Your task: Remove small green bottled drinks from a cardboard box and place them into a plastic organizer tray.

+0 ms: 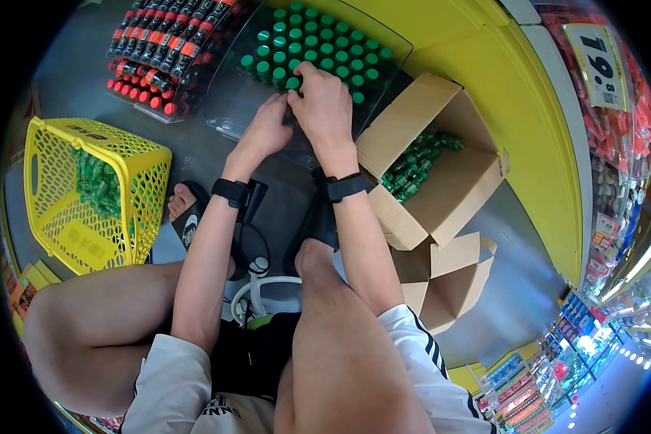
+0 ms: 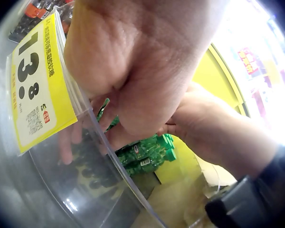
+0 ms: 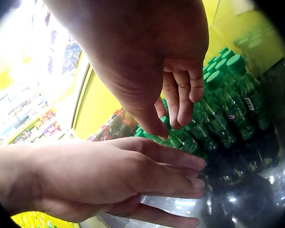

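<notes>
Small green bottles with green caps [image 1: 325,50] stand packed in rows in a clear plastic bin [image 1: 224,94]. My right hand [image 1: 325,101] reaches down over the near edge of the rows, its thumb and index finger bent about a green cap [image 3: 165,121]. Just under those fingers a green bottle [image 3: 183,141] leans, while its neighbours stand upright. Beside it my left hand [image 1: 267,126] reaches inside the bin's front wall. In the right wrist view the left fingers [image 3: 180,183] stretch out nearly straight, close to the leaning bottle. Part of the left palm's contact is hidden.
An open cardboard box [image 1: 470,145] with loose green bottles stands right of the bin, another open box [image 1: 448,282] nearer. At left is a yellow basket [image 1: 145,152] of green bottles. Red-capped dark bottles [image 1: 155,43] fill the neighbouring bin. A price card [image 2: 40,90] fronts the bin.
</notes>
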The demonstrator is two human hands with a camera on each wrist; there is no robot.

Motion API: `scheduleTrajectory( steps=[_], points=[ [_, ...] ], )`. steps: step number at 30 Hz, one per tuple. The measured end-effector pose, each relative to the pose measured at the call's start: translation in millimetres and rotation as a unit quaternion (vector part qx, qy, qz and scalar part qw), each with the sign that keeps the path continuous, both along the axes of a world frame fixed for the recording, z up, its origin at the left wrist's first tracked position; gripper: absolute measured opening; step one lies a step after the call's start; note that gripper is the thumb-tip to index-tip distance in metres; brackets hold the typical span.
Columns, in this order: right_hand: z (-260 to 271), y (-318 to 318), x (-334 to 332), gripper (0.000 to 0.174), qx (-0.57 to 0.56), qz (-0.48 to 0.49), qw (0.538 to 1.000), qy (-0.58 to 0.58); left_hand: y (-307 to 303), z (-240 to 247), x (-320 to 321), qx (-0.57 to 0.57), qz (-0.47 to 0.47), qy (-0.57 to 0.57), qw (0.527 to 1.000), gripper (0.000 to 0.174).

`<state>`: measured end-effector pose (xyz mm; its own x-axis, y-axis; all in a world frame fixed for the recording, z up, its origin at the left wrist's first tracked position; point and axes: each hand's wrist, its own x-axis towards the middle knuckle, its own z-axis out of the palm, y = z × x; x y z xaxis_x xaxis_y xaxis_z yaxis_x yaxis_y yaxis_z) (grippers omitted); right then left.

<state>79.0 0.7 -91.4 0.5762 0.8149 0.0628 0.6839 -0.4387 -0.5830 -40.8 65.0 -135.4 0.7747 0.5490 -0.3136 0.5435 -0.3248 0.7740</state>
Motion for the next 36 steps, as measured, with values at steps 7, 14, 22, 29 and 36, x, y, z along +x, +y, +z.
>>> scheduleTrajectory(
  steps=[7,14,22,29,36],
  points=[
    [8,-2,0,0.027,-0.022,0.019,0.999,0.029,-5,-5,-2,0.02,0.023,-0.029,0.999,0.05],
    [1,0,-1,0.026,-0.001,0.008,1.0,0.009,-5,-5,-2,0.023,0.022,-0.018,0.999,0.053],
    [5,0,-1,0.022,-0.022,0.016,1.0,0.012,-4,2,-1,0.018,-0.003,0.008,1.0,0.055],
    [0,1,0,0.029,-0.016,-0.005,1.0,0.008,-6,-4,-2,0.017,0.002,0.004,1.0,0.059],
    [-1,1,0,0.033,-0.018,0.002,1.0,0.01,-4,-6,-2,0.008,0.002,0.009,1.0,0.06]
  ],
)
